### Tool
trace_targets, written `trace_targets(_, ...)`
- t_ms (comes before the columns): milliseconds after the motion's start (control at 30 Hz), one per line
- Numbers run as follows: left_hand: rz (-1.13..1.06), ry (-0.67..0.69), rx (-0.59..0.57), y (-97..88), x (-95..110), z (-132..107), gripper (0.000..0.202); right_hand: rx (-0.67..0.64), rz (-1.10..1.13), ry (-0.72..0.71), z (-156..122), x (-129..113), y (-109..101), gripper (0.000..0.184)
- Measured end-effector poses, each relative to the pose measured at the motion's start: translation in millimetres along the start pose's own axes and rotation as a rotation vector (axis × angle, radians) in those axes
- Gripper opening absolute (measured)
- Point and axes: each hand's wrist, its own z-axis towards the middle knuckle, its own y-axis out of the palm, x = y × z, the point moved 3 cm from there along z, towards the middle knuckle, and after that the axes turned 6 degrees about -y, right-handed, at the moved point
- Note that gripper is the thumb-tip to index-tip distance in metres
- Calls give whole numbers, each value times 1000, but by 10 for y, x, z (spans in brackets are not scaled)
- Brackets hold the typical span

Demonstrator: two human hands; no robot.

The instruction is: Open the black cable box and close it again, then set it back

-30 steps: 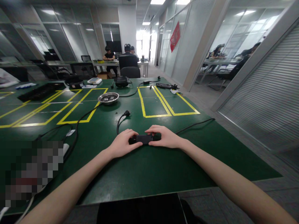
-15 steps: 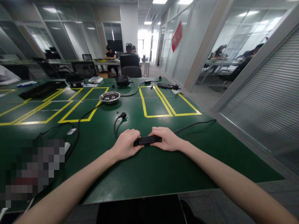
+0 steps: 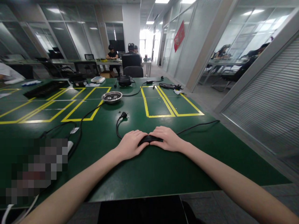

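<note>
My left hand (image 3: 133, 143) and my right hand (image 3: 166, 139) are both closed on a black power adapter (image 3: 146, 139), one at each end, low over the near part of the green table. The fingers of the two hands almost meet, so most of the adapter is covered. A black cord with a plug (image 3: 123, 115) curls out beyond my left hand and rests on the table. From the right hand another black cord (image 3: 198, 125) runs toward the table's right side.
A metal bowl (image 3: 111, 97) with small metal parts stands on the green table (image 3: 182, 174). Behind it lie a black case (image 3: 124, 81), a second adapter (image 3: 149, 82) and a black folded stand (image 3: 170, 86). Yellow tape marks rectangles. A blurred-out object (image 3: 37, 171) lies at left. People sit farther back.
My hands have slid closer together along the adapter, covering more of it. The adapter's flat top face, visible before, is now mostly hidden.
</note>
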Motion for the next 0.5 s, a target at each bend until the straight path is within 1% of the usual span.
trace_targets(100,-5,3,-11,23,13,16,23,-14,19,21,-5,13,0,29)
trace_targets(167,-10,20,-3,14,-4,23,25,-12,0,11,-7,3,0,30)
trace_targets(333,23,15,53,-67,-91,16,29,79,-79,-57,-16,-41,-33,35)
trace_targets(433,42,32,71,-98,-91,-2,31,129,-80,-81,-13,-55,-80,31)
trace_targets(500,50,34,67,-92,-75,-11,32,151,-66,-97,-4,-78,-110,33)
